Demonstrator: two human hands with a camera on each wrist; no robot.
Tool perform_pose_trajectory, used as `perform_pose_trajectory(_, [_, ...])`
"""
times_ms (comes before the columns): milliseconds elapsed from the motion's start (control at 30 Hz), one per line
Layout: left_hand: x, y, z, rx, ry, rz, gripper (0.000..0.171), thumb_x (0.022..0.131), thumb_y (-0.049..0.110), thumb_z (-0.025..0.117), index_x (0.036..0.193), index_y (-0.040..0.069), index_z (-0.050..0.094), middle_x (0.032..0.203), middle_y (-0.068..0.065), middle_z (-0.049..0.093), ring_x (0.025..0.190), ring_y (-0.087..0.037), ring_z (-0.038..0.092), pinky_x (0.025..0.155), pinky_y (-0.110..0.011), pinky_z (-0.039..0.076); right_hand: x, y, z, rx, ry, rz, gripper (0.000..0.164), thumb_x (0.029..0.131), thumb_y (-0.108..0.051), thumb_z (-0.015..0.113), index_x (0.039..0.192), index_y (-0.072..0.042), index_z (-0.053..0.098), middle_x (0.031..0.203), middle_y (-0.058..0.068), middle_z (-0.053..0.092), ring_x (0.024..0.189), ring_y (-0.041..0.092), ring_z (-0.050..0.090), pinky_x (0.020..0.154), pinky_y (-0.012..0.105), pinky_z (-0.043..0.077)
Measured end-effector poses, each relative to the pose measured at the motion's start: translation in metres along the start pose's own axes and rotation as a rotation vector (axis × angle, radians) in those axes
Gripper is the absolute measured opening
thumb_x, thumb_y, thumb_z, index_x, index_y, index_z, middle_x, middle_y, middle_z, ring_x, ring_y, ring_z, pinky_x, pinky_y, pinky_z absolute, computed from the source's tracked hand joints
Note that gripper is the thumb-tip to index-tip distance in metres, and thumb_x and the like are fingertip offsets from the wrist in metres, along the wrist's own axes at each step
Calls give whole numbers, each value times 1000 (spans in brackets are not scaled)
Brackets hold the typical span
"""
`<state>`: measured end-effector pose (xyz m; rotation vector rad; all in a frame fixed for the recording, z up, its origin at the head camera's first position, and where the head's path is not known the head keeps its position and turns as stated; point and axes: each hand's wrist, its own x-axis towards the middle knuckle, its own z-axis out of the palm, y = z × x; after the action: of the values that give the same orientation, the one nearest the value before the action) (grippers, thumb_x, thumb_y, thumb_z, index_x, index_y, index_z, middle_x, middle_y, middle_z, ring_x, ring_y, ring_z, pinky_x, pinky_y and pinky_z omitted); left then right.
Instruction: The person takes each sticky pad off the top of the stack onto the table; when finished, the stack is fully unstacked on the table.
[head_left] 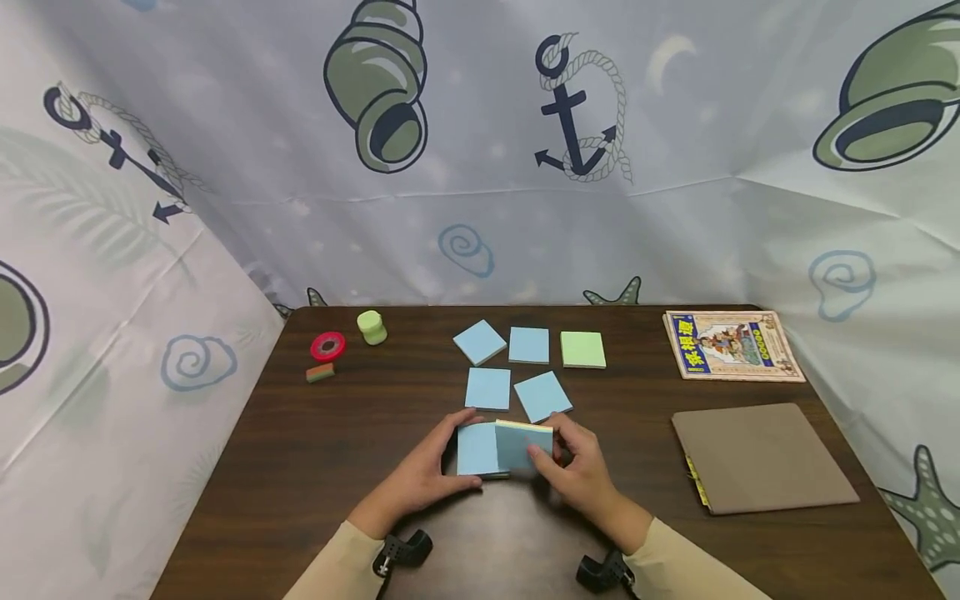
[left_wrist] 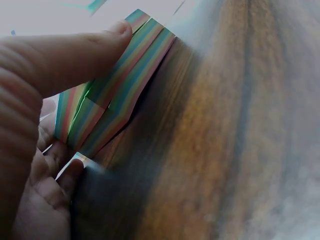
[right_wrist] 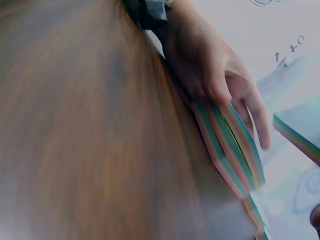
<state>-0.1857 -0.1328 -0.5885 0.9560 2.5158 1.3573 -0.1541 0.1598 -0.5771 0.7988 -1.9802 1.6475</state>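
On the wooden table, the left hand grips a stack of sticky-note pads between thumb and fingers; the right hand pinches a blue-topped pad over the stack's right side, seemingly clear of it.

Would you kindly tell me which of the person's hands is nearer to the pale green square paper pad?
Right: the right hand is on the near side of the pale green pad, almost in line with it; the left hand is farther off, toward the left.
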Motion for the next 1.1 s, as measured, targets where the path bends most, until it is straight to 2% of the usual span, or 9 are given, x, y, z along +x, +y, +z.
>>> perform_pose_trajectory(133, [2, 0, 0, 19, 2, 3, 105, 86, 28, 96, 170, 18, 32, 164, 1, 55, 150, -24, 52, 122, -28, 37, -3, 9, -19, -82, 79, -78, 29, 80, 15, 77, 103, 0, 68, 90, 11, 53, 78, 19, 48, 63, 23, 44])
perform_pose_trajectory(200, [2, 0, 0, 21, 1, -14, 106, 87, 29, 96, 170, 22, 31, 165, 4, 54, 152, -22, 50, 124, -27, 35, -4, 11, -28, -81, 115, -32, 26, 84, 15, 74, 104, 1, 66, 98, 13, 56, 86, 19, 53, 70, 23, 48])
perform_pose_trajectory(300, [3, 1, 1, 14, -8, -30, 106, 87, 29, 96, 171, 23, 31, 166, 6, 53, 153, -19, 49, 125, -27, 34, -5, 11, -42, -40, 182, 134, 18, 95, 13, 68, 108, 2, 63, 105, 11, 62, 92, 14, 63, 75, 23, 55])
perform_pose_trajectory(433, [2, 1, 3, -3, -26, -37, 105, 88, 28, 95, 170, 20, 31, 167, 6, 52, 153, -19, 48, 126, -27, 33, -6, 13, -58, 19, 266, 308, 22, 105, 6, 63, 125, 7, 55, 106, 10, 68, 85, 12, 70, 65, 30, 61])
perform_pose_trajectory(567, [0, 2, 2, -4, -20, -49, 105, 88, 28, 95, 171, 20, 31, 166, 7, 52, 153, -18, 48, 126, -28, 33, -4, 19, -66, 86, 301, 352, 46, 110, 1, 59, 151, 3, 39, 111, 20, 66, 78, 19, 70, 53, 42, 60])
perform_pose_trajectory(733, [-1, 3, 2, -3, -19, -48, 105, 88, 28, 95, 171, 20, 31, 166, 4, 52, 153, -20, 48, 126, -30, 34, -1, 22, -67, 21, 351, 420, 30, 111, -7, 61, 140, -1, 58, 117, 17, 63, 79, 19, 65, 51, 40, 59])
perform_pose_trajectory(867, [-1, 4, 2, 1, -17, -52, 104, 89, 29, 94, 171, 21, 31, 166, 5, 51, 153, -19, 48, 127, -31, 33, 1, 25, -67, -111, 385, 455, 22, 109, -6, 64, 131, -5, 68, 129, 9, 67, 97, 15, 65, 76, 23, 58])
perform_pose_trajectory(967, [-1, 4, 1, 11, -16, -61, 104, 88, 29, 94, 170, 22, 31, 166, 8, 51, 154, -18, 47, 128, -33, 33, 1, 28, -69, -216, 392, 452, 29, 106, -2, 66, 134, -7, 68, 137, 7, 69, 120, 16, 63, 99, 14, 44])
perform_pose_trajectory(1100, [1, 4, 0, 15, -22, -59, 104, 88, 27, 95, 170, 23, 31, 166, 9, 51, 154, -17, 47, 128, -33, 33, 2, 32, -72, -344, 365, 470, 34, 103, 0, 68, 136, -8, 68, 140, 10, 69, 136, 23, 58, 108, 24, 39])
